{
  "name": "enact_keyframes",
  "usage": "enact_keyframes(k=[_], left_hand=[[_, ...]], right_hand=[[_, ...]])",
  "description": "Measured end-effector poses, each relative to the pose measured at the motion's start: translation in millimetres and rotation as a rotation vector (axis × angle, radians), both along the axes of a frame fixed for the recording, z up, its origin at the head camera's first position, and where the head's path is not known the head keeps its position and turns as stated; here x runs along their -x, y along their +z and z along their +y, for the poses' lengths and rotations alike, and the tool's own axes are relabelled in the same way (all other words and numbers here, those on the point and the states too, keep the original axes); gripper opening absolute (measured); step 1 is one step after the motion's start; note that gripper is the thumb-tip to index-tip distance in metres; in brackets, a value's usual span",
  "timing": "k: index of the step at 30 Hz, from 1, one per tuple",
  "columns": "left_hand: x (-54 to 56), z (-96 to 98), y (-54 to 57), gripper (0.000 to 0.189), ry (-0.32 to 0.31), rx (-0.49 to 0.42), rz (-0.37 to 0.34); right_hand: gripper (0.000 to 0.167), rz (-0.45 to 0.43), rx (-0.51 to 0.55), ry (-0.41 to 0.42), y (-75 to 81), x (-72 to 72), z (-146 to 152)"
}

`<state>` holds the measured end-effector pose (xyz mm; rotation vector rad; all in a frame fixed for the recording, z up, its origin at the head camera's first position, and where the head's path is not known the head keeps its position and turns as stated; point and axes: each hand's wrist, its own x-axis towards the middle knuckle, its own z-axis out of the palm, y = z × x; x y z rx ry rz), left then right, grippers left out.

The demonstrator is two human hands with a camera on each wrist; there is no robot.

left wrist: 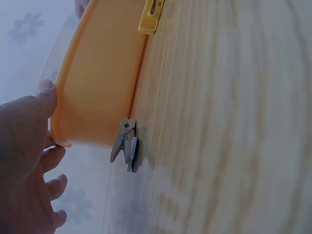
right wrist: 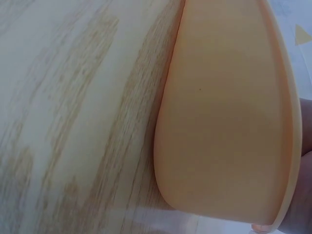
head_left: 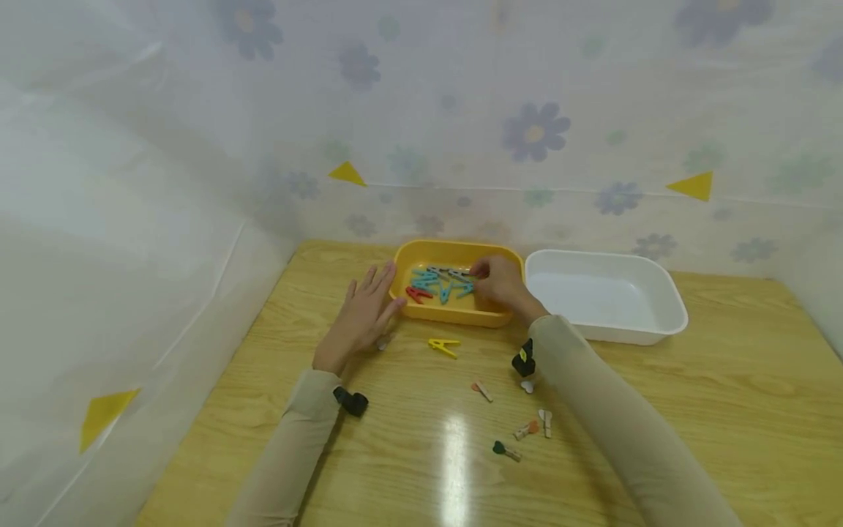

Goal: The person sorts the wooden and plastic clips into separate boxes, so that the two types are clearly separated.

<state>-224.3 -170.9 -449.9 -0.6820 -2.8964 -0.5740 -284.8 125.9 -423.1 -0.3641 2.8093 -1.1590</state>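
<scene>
A yellow tray holds several plastic clothespins: light blue ones, a red one and grey ones. My left hand touches the tray's left end, fingers spread; in the left wrist view its thumb rests on the rim. My right hand reaches over the tray's right side. Its bent fingers are at the end of a grey clothespin; whether they pinch it is unclear. The right wrist view shows mainly the tray's outer wall, which hides the fingertips.
A white tray stands right of the yellow one. In front lie a yellow clothespin and several small wooden clothespins with heart shapes, including a green-hearted one. Another wooden clothespin lies by the yellow tray's left corner. Flowered sheeting rises behind the table.
</scene>
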Motion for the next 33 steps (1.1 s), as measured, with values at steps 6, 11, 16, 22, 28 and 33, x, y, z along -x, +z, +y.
enact_keyframes(k=[6, 11, 16, 22, 28, 33], left_hand=[[-0.8, 2.2, -0.7, 0.072, 0.002, -0.002, -0.008], [-0.8, 3.1, -1.3, 0.072, -0.003, -0.006, -0.007], [0.4, 2.0, -1.6, 0.071, -0.002, -0.002, -0.001], [0.2, -1.3, -0.4, 0.071, 0.001, -0.006, 0.000], [-0.7, -4.2, -0.3, 0.071, -0.008, -0.012, 0.003], [-0.3, -5.0, -0.3, 0.071, -0.010, -0.012, 0.003]], right_hand=[[0.023, 0.020, 0.036, 0.007, -0.2, -0.9, 2], [0.025, 0.045, 0.119, 0.032, 6.6, -6.7, 6], [0.024, 0.054, 0.172, 0.026, 17.9, -18.1, 10], [0.020, 0.075, 0.211, 0.013, 28.0, -31.9, 11], [0.018, 0.121, 0.238, 0.028, 32.1, -46.5, 12], [0.017, 0.162, 0.278, 0.054, 31.8, -61.2, 12]])
